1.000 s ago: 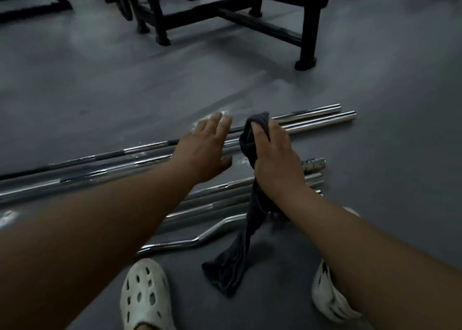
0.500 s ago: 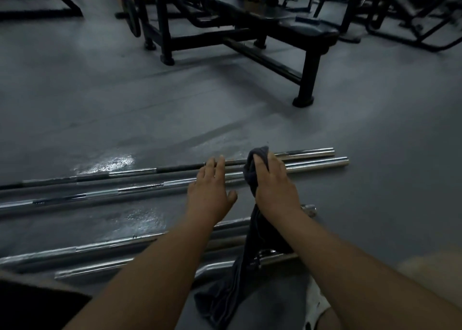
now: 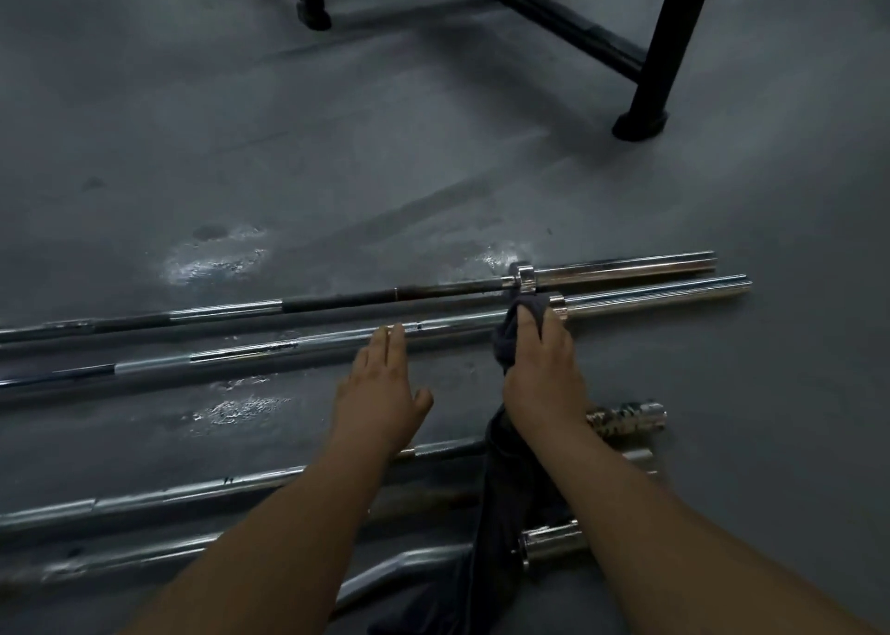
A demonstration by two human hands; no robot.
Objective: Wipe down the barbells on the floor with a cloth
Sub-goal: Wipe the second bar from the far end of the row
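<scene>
Head view: I see right hand [image 3: 539, 374] gripping dark cloth [image 3: 508, 343], bunched over barbell [image 3: 241, 357] at its collar [image 3: 557, 304]. My left hand [image 3: 380, 393] flat, fingers [image 3: 396, 350] straight, tips on same barbell. Barbell lies on floor [image 3: 433, 153]; bench [image 3: 674, 32] beyond it, other bars [image 3: 192, 490] nearer me.

I've got one wide-angle head view only, looking forward and steeply down from close above the floor [image 3: 241, 128]. The barbells [image 3: 241, 354] cross the lower half left to right; a black bench frame [image 3: 674, 32] edges the top.
</scene>
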